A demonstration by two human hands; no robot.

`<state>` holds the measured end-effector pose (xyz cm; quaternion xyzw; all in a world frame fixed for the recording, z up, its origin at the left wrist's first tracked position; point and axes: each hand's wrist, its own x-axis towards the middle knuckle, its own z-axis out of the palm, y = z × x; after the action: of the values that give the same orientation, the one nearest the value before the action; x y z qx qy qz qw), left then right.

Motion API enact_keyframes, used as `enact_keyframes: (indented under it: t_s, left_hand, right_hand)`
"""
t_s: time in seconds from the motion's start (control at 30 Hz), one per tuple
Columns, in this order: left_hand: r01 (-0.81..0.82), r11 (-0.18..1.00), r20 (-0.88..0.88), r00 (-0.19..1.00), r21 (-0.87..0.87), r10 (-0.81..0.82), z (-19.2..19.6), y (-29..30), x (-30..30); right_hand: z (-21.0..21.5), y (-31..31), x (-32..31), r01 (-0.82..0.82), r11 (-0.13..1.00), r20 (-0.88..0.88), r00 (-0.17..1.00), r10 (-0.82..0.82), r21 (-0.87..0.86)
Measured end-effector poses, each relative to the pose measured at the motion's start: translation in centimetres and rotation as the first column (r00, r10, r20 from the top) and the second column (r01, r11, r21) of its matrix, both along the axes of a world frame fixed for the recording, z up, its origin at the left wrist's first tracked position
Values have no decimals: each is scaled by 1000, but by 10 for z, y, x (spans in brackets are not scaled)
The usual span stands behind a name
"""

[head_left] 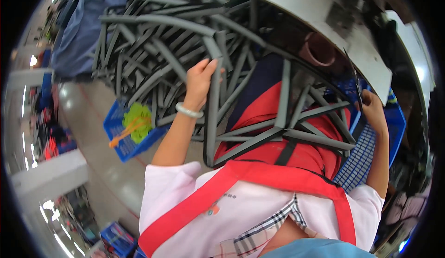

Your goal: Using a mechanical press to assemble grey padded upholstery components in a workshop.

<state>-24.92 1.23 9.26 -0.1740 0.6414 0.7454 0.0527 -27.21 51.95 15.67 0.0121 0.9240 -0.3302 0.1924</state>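
My left hand (202, 82) is closed round a grey padded strip (213, 100) with a black edge, pinching it near a bend. That strip hangs down toward my chest and runs on into a zigzag of joined strips (259, 142) across my lap. In front of me rises a big tangled heap of the same grey strips (171, 40). Off to the right, my right hand (372, 109) is closed on dark scissors (357, 78), their thin blades pointing away from me beside the white table edge. The handles are mostly hidden by my fingers.
A white worktable (315, 7) curves along the right. Below it sit a reddish-brown round container (317, 49) and a blue plastic basket (396, 119). To the left, a blue crate (121, 149) holds lime-green and orange pieces. Blue-grey cloth (95, 31) lies beyond the heap.
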Motion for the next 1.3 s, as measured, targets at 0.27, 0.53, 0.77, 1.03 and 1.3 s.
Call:
enact_keyframes:
  t_s: [0.27,0.53,0.77,1.03,1.3]
  left_hand:
    - [-41,997,-121,992,-66,33,-8,-29,14]
    - [73,997,-225,972,-14,-74,11,-47,21]
    - [142,990,-243,960,-6,-140,6,-50,18]
    - [151,984,-224,966,92,-128,2,-48,18]
    - [187,967,-184,971,174,-154,-3,-45,22]
  right_hand:
    - [1,-221,-50,-230,800,453,723,522,-554]
    - [-30,-273,-98,-597,565,294,494,818,-569]
    - [-32,-309,-118,-625,489,298,391,871,-609]
    - [-12,-342,-137,-736,496,324,381,866,-461]
    - [-16,-329,-127,-684,555,345,436,831,-473]
